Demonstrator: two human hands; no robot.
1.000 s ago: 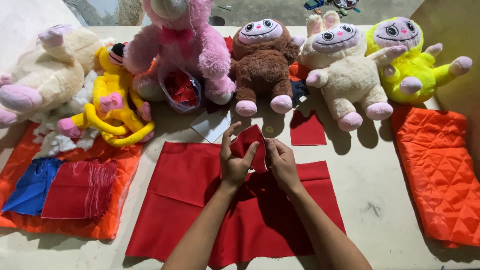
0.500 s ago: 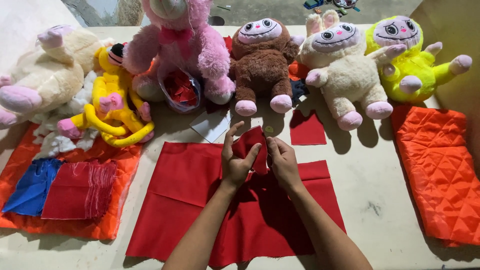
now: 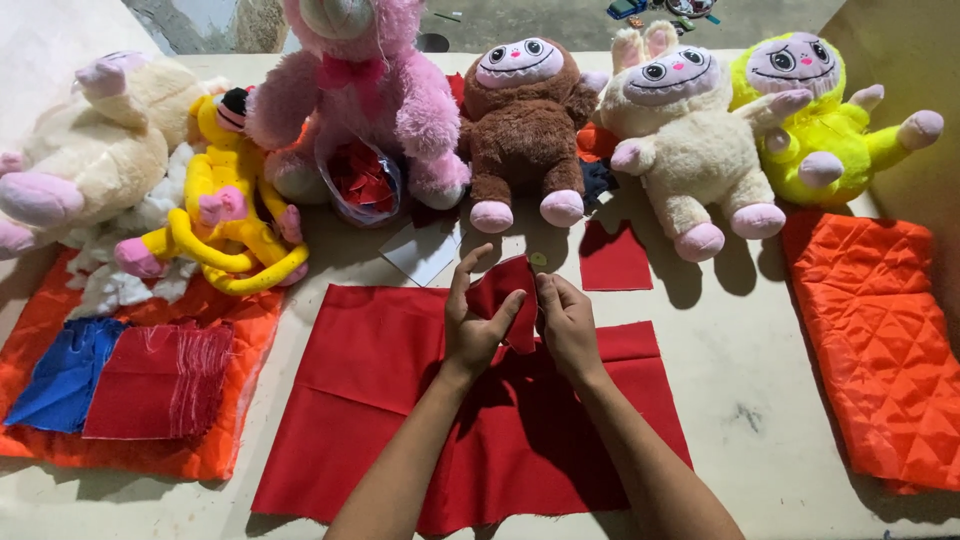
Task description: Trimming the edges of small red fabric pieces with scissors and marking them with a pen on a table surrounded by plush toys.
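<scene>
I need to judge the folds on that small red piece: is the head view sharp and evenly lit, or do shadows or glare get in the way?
Head view: sharp across the table, no motion blur on the left hand or right hand; the small red piece reads clearly; hard light from above and ahead throws dark shadows of the arms onto the red cloth and under the plush toys; no glare.

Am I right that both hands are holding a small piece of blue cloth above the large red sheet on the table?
Not quite: the head view shows the small piece of cloth is red, not blue. Both the left hand and right hand hold it above the large red sheet.
</scene>
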